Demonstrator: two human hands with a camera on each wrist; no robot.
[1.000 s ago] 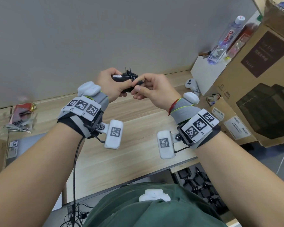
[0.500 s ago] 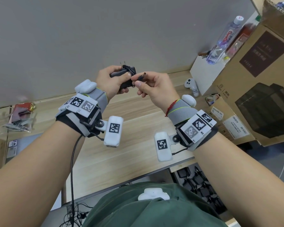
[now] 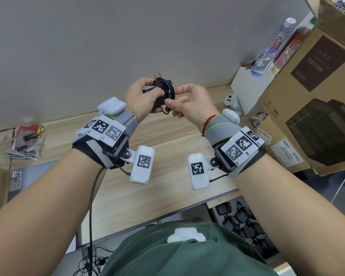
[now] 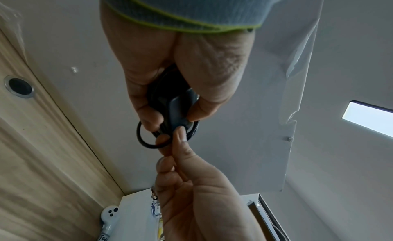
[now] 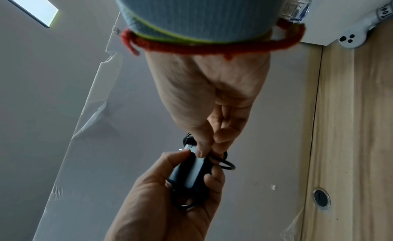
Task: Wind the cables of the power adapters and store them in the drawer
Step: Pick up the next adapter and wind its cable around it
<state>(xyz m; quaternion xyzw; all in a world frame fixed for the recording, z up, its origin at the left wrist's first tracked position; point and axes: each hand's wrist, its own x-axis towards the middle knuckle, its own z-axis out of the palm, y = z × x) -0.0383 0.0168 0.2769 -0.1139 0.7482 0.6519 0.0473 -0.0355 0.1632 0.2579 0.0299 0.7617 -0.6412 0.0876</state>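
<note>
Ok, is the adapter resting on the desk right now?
No, the left hand holds the adapter up in the air above the desk, while the right hand pinches its cable.

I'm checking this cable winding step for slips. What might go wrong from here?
1. The right hand pinches only the cable end; a small loop hangs loose, so the winding may spring open.
2. The left hand holds the adapter above the desk; a slip could drop it.

Grey wristbands (image 3: pixel 217 128), tag-marked trackers (image 3: pixel 108 130), green shirt (image 3: pixel 167 255)
</note>
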